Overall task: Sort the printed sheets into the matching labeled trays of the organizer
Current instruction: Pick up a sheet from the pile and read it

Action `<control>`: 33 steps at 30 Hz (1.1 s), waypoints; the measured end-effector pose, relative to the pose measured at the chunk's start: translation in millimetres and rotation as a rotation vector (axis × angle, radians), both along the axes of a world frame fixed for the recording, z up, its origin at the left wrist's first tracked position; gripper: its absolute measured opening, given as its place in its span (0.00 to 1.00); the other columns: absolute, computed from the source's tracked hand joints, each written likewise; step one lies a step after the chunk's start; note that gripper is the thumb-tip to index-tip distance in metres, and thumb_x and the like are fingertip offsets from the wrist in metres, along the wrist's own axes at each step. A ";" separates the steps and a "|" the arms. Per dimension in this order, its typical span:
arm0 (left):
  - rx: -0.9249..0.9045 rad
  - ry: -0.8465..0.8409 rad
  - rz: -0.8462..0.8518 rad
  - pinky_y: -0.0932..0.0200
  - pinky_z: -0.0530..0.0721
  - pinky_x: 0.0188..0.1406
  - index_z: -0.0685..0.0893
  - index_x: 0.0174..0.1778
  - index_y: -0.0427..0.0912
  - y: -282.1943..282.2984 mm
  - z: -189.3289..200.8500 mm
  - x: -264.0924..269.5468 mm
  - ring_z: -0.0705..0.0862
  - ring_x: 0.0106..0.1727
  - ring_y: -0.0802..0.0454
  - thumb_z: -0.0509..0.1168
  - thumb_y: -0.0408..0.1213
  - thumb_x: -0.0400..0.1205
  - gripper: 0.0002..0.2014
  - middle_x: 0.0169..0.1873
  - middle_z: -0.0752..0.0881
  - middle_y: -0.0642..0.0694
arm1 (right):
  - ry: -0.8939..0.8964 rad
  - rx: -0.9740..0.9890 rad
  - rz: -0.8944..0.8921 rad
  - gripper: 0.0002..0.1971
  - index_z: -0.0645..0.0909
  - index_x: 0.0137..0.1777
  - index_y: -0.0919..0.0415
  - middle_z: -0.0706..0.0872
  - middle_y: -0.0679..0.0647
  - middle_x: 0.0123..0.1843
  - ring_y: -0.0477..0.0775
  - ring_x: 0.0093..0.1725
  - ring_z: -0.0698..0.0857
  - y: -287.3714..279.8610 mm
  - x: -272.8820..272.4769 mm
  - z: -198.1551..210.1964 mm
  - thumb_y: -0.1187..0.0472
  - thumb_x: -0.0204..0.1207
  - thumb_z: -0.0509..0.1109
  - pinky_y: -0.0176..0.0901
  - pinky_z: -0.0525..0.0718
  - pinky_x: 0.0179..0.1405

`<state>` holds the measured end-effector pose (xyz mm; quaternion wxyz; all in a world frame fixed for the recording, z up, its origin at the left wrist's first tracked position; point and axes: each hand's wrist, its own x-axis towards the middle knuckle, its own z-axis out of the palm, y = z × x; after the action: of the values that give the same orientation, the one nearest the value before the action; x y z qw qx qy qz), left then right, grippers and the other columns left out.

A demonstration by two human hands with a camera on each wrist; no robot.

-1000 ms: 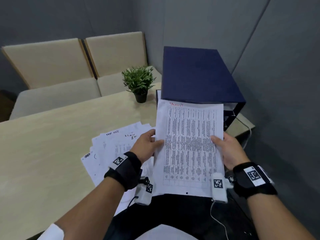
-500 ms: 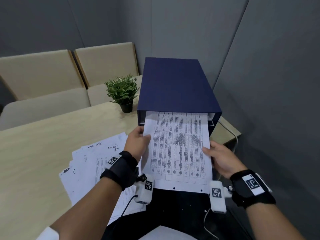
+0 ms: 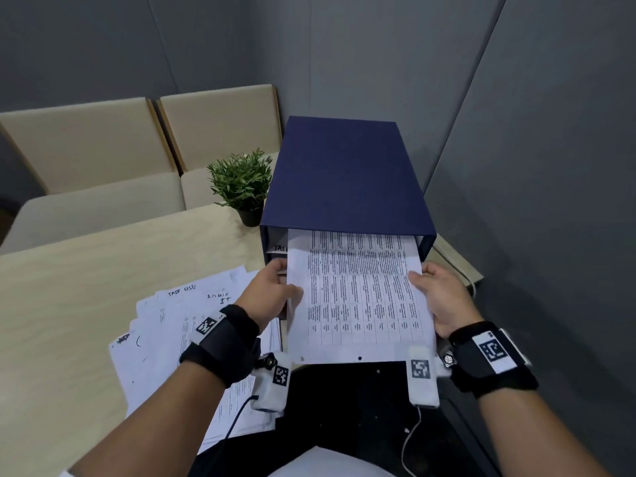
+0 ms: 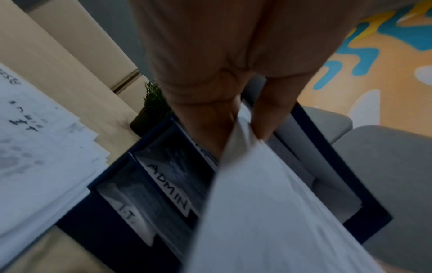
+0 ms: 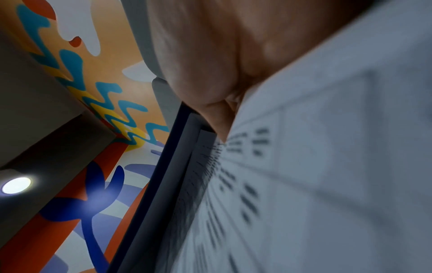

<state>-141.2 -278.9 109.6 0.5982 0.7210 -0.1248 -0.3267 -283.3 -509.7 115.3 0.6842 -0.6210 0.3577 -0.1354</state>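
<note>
A printed sheet (image 3: 358, 297) with a dense table has its far end inside the top tray of the dark blue organizer (image 3: 344, 177). My left hand (image 3: 275, 292) pinches its left edge and my right hand (image 3: 437, 294) grips its right edge. In the left wrist view the left hand (image 4: 224, 118) pinches the sheet (image 4: 268, 212) above trays labelled ADMIN (image 4: 170, 186) and I.T. (image 4: 127, 214). The right wrist view shows fingers (image 5: 217, 118) on the sheet (image 5: 315, 166) at the organizer's edge (image 5: 163, 175). A fanned pile of sheets (image 3: 179, 325) lies on the table, left of the organizer.
A small potted plant (image 3: 242, 185) stands just left of the organizer. The light wooden table (image 3: 69, 304) extends left; beige seats (image 3: 103, 166) sit behind it. Grey wall panels (image 3: 533, 201) close in on the right. Cables (image 3: 411, 438) hang near my lap.
Both hands have pushed the sheet forward from in front of the organizer into its top tray; its top end is now hidden inside.
</note>
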 end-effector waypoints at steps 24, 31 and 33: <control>-0.221 0.042 0.248 0.50 0.85 0.49 0.78 0.46 0.36 -1.3 5.8 18.2 0.86 0.44 0.42 0.60 0.21 0.83 0.07 0.41 0.87 0.38 | -0.198 0.275 0.052 0.08 0.82 0.55 0.63 0.92 0.56 0.49 0.54 0.49 0.90 25.0 3.9 6.4 0.68 0.84 0.61 0.45 0.90 0.44; -0.134 0.050 0.108 0.58 0.83 0.23 0.76 0.60 0.41 -7.9 6.5 6.0 0.84 0.43 0.43 0.62 0.30 0.84 0.10 0.46 0.84 0.38 | -0.214 0.177 -0.129 0.09 0.81 0.58 0.61 0.89 0.59 0.56 0.57 0.50 0.89 21.5 11.6 3.4 0.69 0.85 0.60 0.40 0.88 0.31; -0.148 0.010 0.165 0.61 0.80 0.19 0.75 0.62 0.38 -11.8 8.5 6.0 0.81 0.35 0.48 0.61 0.27 0.84 0.12 0.38 0.83 0.43 | -0.220 0.176 -0.080 0.09 0.80 0.60 0.60 0.89 0.57 0.52 0.55 0.42 0.88 20.7 12.1 5.3 0.66 0.85 0.61 0.38 0.83 0.24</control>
<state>-135.2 -290.7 118.1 0.6754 0.6809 -0.0859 -0.2699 -271.3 -489.0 120.6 0.7651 -0.5252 0.3157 -0.1977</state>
